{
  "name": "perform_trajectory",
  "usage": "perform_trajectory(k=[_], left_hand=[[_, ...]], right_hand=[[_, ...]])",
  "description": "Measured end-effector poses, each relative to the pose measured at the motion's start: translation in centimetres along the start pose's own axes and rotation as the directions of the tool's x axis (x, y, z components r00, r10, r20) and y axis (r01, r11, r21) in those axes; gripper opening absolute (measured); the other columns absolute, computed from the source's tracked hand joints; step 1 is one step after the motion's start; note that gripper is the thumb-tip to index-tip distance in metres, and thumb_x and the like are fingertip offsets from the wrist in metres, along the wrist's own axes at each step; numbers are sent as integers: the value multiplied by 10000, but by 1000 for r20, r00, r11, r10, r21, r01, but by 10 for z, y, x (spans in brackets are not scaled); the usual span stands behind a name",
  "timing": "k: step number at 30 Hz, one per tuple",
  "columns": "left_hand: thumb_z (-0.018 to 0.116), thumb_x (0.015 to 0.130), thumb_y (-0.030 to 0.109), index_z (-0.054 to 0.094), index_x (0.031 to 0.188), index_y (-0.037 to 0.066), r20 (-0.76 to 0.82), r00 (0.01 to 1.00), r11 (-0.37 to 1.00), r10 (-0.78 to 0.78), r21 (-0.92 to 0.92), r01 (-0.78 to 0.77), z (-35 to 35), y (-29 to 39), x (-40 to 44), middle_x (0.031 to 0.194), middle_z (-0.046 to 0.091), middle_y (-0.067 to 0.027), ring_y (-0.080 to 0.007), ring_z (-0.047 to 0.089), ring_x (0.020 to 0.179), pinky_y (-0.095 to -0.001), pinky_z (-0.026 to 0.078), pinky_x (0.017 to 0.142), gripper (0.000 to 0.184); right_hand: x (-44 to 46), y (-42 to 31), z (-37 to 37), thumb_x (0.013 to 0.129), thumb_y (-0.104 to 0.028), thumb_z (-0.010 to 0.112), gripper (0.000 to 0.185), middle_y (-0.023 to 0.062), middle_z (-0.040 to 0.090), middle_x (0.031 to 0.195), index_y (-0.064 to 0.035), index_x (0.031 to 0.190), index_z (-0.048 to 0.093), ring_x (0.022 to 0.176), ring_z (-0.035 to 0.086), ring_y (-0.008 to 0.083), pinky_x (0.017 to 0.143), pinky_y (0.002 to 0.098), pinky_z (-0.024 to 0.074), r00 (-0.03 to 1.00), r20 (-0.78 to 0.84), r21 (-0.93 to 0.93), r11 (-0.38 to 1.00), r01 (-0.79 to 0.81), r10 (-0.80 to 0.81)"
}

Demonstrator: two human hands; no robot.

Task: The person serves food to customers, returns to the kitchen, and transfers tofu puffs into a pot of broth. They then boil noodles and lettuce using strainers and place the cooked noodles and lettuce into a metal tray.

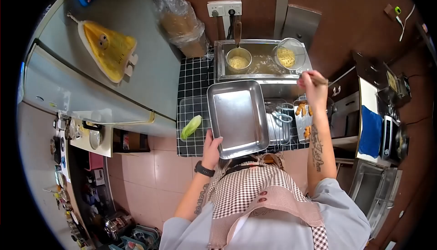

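Steel tray (239, 118), head view, held before my apron (259, 179) by my left hand (211, 153), which grips it only near its near left corner. Beyond the tray and to its right, the strainer (299, 54) is over the bath (220, 61), with noodles (286, 58) in its mesh; my right hand (313, 87) is wrapped round its handle. Whether the mesh touches the liquid, I cannot tell.

Hazards, as I judge them: (a) the one-handed corner hold leaves the tray's far side unsupported, so weight set there could twist it in my fingers. (b) The liquid is probably hot; a quick lift could splash my right wrist, and an undrained strainer could drip on the scissors (280, 112) and fried pieces (307, 132) right of the tray. (c) Too steep a tilt could spill noodles over the mesh rim. (d) Beyond the tray, the basket (239, 53) holds further noodles; a knock from the tray's far edge might upset it. (e) Left of the tray, the lettuce (191, 127) could be struck by a swinging corner.
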State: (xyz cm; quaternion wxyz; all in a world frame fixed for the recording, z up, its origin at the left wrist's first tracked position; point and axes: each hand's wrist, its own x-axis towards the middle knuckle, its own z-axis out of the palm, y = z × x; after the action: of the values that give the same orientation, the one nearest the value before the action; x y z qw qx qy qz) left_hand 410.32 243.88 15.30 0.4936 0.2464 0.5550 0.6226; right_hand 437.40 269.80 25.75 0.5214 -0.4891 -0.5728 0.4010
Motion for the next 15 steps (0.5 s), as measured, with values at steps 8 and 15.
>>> perform_trajectory(k=[8, 15], left_hand=[[513, 911, 134, 480, 1276, -20, -1, 996, 996, -94, -2, 94, 22, 13, 17, 1197, 586, -112, -196, 530, 1082, -305, 408, 983, 398], [529, 915, 161, 473, 1260, -45, -33, 998, 995, -58, 84, 61, 33, 20, 36, 1187, 590, -131, -206, 533, 1087, -311, 414, 978, 405]], right_hand=[[-11, 15, 1, 947, -100, 621, 132, 53, 696, 783, 16, 977, 676, 756, 694, 114, 661, 219, 559, 997, -14, 88, 993, -80, 81], [-16, 29, 2, 948, -56, 614, 113, 95, 699, 879, 32, 1001, 662, 807, 699, 146, 746, 245, 577, 998, 12, 102, 993, -58, 57]])
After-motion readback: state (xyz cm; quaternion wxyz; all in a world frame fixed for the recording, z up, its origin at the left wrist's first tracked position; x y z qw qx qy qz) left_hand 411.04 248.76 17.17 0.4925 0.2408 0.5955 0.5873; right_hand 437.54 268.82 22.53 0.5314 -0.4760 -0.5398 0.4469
